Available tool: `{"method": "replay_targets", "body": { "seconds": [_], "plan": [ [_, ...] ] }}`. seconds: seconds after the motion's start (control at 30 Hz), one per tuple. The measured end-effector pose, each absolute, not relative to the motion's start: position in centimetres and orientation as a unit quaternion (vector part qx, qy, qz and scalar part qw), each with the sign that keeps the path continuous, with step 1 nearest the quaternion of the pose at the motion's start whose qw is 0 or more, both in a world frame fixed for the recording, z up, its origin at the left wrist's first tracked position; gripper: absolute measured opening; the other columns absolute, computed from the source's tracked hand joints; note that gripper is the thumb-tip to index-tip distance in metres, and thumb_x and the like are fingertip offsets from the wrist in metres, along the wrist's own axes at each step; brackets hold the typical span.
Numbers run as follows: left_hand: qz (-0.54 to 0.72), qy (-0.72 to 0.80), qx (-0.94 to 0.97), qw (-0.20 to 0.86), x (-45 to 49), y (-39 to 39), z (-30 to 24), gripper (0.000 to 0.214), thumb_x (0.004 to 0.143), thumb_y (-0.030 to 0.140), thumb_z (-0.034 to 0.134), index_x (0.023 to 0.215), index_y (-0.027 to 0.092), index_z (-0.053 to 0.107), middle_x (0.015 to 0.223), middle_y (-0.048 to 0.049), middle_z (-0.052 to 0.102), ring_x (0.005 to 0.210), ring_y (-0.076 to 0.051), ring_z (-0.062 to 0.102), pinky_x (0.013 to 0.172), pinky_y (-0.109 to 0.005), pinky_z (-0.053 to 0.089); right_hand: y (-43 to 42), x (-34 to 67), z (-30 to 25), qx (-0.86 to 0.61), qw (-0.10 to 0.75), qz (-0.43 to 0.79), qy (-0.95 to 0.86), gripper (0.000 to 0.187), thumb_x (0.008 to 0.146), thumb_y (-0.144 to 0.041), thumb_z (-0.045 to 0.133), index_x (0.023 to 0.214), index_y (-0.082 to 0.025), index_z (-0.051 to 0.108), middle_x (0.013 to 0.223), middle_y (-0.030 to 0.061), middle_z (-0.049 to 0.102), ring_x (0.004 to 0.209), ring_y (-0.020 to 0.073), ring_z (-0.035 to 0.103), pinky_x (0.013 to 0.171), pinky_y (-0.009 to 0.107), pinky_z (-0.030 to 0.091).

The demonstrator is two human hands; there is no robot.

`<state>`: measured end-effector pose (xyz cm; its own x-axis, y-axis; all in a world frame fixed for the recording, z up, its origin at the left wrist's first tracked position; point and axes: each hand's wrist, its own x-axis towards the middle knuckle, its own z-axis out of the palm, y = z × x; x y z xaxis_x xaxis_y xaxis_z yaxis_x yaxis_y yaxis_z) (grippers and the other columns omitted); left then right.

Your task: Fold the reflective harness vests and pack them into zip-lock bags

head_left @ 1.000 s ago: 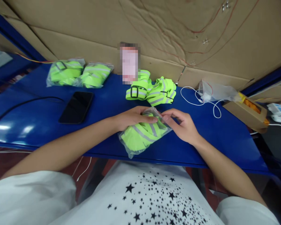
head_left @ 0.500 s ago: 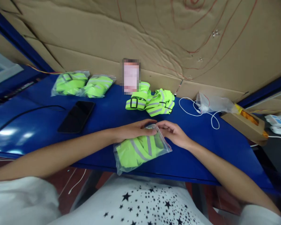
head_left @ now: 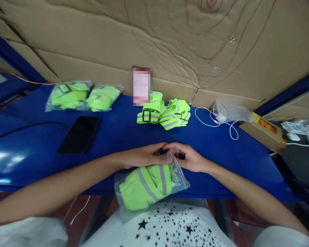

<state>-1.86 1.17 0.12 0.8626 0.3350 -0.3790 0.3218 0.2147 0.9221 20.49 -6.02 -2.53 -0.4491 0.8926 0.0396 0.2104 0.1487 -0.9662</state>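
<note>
A clear zip bag (head_left: 146,187) stuffed with a folded neon-green reflective vest hangs over the near edge of the blue table (head_left: 113,137). My left hand (head_left: 141,157) pinches the bag's top edge, fingers closed on it. My right hand (head_left: 187,158) pinches the same top edge from the right, fingertips almost meeting the left ones. Two loose folded vests (head_left: 163,112) lie farther back at the middle of the table.
Two bagged vests (head_left: 78,96) lie at the back left. A black phone (head_left: 79,134) lies left of middle, with a black cable (head_left: 23,128) beside it. A white cable (head_left: 221,123), an empty plastic bag (head_left: 230,111) and a cardboard box (head_left: 265,132) sit at the right. Cardboard sheets back the table.
The bagged vest has slid toward me and now hangs over the table's near edge. Both hands came along with it, still pinching its top.
</note>
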Motion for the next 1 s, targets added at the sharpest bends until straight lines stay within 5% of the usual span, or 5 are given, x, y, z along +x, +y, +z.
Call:
{"method": "replay_targets", "body": {
  "seconds": [0.17, 0.47, 0.67, 0.8, 1.0],
  "plan": [
    [0.007, 0.266, 0.664, 0.699, -1.5, 0.8, 0.4, 0.064, 0.081, 0.066, 0.071, 0.13, 0.025, 0.065, 0.105, -0.0043, 0.072, 0.09, -0.019, 0.064, 0.075, -0.026, 0.049, -5.8, 20.5, -2.8, -0.453, 0.38, 0.511, -0.625, 0.025, 0.092, -0.042, 0.068, 0.097, -0.017, 0.068, 0.083, 0.0027, 0.071, 0.07, 0.011, 0.064, 0.064, 0.024, 0.053],
    [0.089, 0.288, 0.643, 0.704, -1.2, 2.2, -0.1, 0.042, 0.083, 0.06, 0.071, 0.094, 0.02, 0.078, 0.091, -0.0037, 0.076, 0.079, -0.017, 0.067, 0.071, -0.024, 0.047, -5.5, 20.4, -3.0, -0.47, 0.49, 0.503, -0.534, 0.034, 0.093, -0.048, 0.068, 0.112, -0.02, 0.064, 0.084, 0.002, 0.069, 0.071, 0.013, 0.067, 0.065, 0.026, 0.055],
    [0.225, 0.359, 0.509, 0.75, -1.3, 2.1, 0.8, 0.04, 0.07, 0.047, 0.087, 0.089, 0.015, 0.072, 0.079, -0.0021, 0.073, 0.065, -0.014, 0.065, 0.065, -0.024, 0.05, -5.1, 21.4, -2.8, -0.444, 0.459, 0.541, -0.547, 0.049, 0.09, -0.06, 0.066, 0.116, -0.019, 0.068, 0.091, 0.0055, 0.072, 0.075, 0.0136, 0.068, 0.067, 0.026, 0.055],
    [0.277, 0.358, 0.475, 0.755, -1.3, 2.3, 1.2, 0.039, 0.071, 0.041, 0.089, 0.095, 0.015, 0.072, 0.084, -0.0036, 0.076, 0.069, -0.015, 0.069, 0.069, -0.025, 0.054, -5.5, 21.2, -2.9, -0.472, 0.44, 0.501, -0.577, 0.04, 0.091, -0.055, 0.067, 0.105, -0.018, 0.071, 0.072, 0.0017, 0.07, 0.061, 0.013, 0.064, 0.058, 0.025, 0.052],
    [0.161, 0.361, 0.412, 0.821, -0.9, 1.8, 0.7, 0.044, 0.076, 0.052, 0.083, 0.097, 0.014, 0.077, 0.093, -0.01, 0.079, 0.075, -0.019, 0.073, 0.072, -0.029, 0.058, -6.3, 21.2, -3.2, -0.525, 0.466, 0.353, -0.619, 0.033, 0.096, -0.049, 0.061, 0.106, -0.019, 0.072, 0.071, -0.0003, 0.066, 0.058, 0.0104, 0.058, 0.057, 0.024, 0.047]
  ]
}}
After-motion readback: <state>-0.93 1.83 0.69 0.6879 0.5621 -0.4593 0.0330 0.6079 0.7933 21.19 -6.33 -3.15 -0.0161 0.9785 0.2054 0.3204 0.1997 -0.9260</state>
